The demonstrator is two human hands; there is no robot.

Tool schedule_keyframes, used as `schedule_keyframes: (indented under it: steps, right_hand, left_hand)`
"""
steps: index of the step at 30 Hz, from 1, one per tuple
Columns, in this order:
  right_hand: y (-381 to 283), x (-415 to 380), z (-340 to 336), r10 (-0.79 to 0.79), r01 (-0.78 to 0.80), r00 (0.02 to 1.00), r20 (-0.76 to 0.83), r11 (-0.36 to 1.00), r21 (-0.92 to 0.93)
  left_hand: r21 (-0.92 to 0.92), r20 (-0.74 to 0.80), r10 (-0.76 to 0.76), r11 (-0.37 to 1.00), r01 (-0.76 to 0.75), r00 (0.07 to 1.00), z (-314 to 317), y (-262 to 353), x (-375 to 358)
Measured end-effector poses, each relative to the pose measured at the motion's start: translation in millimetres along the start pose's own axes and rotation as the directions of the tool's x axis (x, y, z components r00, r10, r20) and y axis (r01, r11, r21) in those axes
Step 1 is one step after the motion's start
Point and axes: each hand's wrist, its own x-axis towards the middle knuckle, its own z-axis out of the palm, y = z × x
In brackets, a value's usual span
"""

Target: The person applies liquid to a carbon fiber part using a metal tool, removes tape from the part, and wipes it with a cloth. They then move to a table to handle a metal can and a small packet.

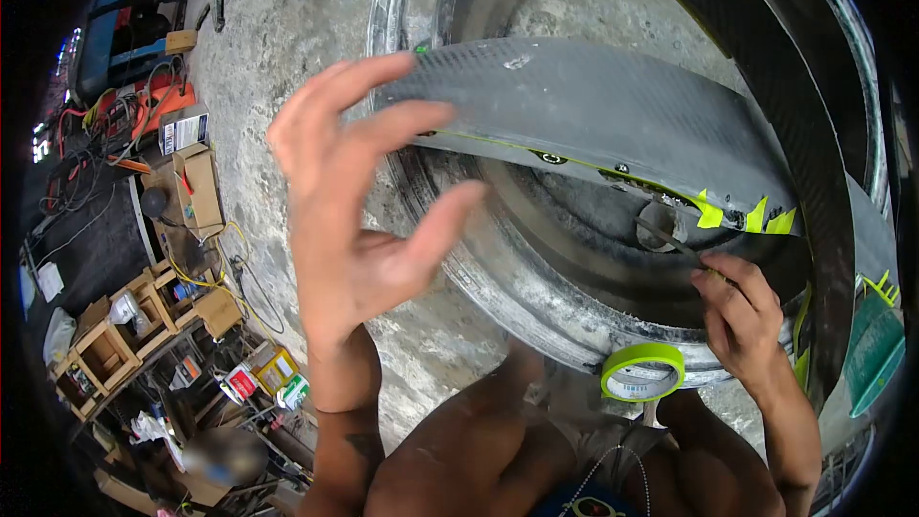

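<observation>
A grey, carbon-patterned curved panel point(574, 101) lies across a large tyre point(526, 302). Yellow-green tape pieces point(755, 215) stick to its lower edge at the right. My left hand point(364, 191) is raised near the panel's left end, slightly blurred, its fingers spread and nothing between them. Below the taped edge, my right hand point(742, 316) pinches a thin dark tool point(667, 236), whose far end points up and left over the tyre's hollow. A roll of green tape point(643, 371) rests on the tyre's near rim.
A long dark curved panel point(814, 163) crosses the tyre at the right. A teal scoop-like item point(876, 354) is at the far right. On the left stand a wooden crate point(107, 354), a cardboard box point(198, 193), cables and small boxes. My knees are close below the tyre.
</observation>
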Motion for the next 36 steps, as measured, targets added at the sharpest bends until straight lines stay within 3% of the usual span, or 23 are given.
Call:
schedule_keyframes:
  steps: [2,3,5,6,8,10,12,19,21,22,24,25,27,29,31,32,35,36]
  right_hand:
    - [-1,0,0,0.0,0.0,1.0,0.0,1.0,0.003]
    - [-1,0,1,0.0,0.0,1.0,-0.003,1.0,0.001]
    - [-1,1,1,-0.005,0.005,1.0,-0.001,1.0,0.005]
    - [-2,2,1,-0.005,0.005,1.0,-0.002,1.0,0.0]
    - [-3,2,0,-0.012,0.012,1.0,0.001,1.0,0.002]
    - [-4,3,0,-0.024,0.024,1.0,-0.017,1.0,-0.018]
    - [-7,5,-3,-0.033,0.033,0.999,-0.006,0.999,-0.034]
    - [-31,13,-20,-0.017,0.018,1.0,0.023,0.997,-0.076]
    - [-37,16,-24,-0.037,0.037,0.999,0.001,0.997,-0.071]
    - [-38,17,-27,-0.055,0.056,0.998,0.02,0.995,-0.084]
    - [-44,20,-29,-0.053,0.054,0.998,0.016,0.996,-0.077]
    - [-48,23,-30,-0.041,0.041,0.999,-0.005,0.997,-0.064]
    - [-54,29,-33,-0.04,0.04,0.999,-0.005,0.998,-0.055]
    - [-60,35,-35,-0.031,0.03,1.0,-0.007,0.998,-0.048]
    - [-62,42,-33,-0.037,0.044,0.99,-0.138,0.998,0.046]
    - [-61,45,-30,-0.051,0.063,0.983,-0.175,0.996,0.068]
    - [-63,60,-27,-0.063,0.089,0.971,-0.23,0.99,0.107]
    - [-68,65,-27,-0.037,0.064,0.976,-0.217,0.99,0.122]
  left_hand:
    - [-0.278,-0.279,-0.195,0.954,0.115,0.94,13,-10,-21]
    - [-0.277,-0.279,-0.197,0.954,0.118,0.94,21,-16,-32]
    - [-0.661,-0.376,-0.523,0.73,0.173,0.765,37,-29,-58]
    - [-0.658,-0.379,-0.526,0.732,0.178,0.762,44,-36,-71]
    - [-0.909,-0.214,-0.856,0.351,0.226,0.47,59,-50,-96]
    - [-0.911,-0.157,-0.943,0.253,0.326,0.292,83,-63,-120]
    - [-0.861,-0.136,-0.966,0.225,0.456,0.219,112,-75,-151]
    - [-0.838,0.125,-0.988,-0.057,0.543,0.09,195,-37,-218]
    - [-0.765,0.15,-0.97,0.009,0.644,0.192,221,-18,-234]
    - [-0.772,0.151,-0.973,-0.005,0.635,0.177,230,-5,-235]
    - [-0.868,0.231,-0.935,-0.074,0.491,0.269,245,22,-238]
    - [-0.874,0.237,-0.936,-0.088,0.478,0.261,247,32,-243]
    - [-0.74,0.21,-0.864,0.165,0.652,0.458,251,51,-255]
    - [-0.777,0.226,-0.852,0.136,0.614,0.473,260,66,-266]
    - [-0.638,0.228,-0.682,0.434,0.636,0.695,259,69,-280]
    - [-0.558,0.397,-0.606,0.437,0.706,0.689,269,66,-293]
    - [-0.577,0.352,-0.542,0.516,0.633,0.763,283,64,-304]
    - [-0.579,0.247,-0.611,0.529,0.62,0.752,285,67,-303]
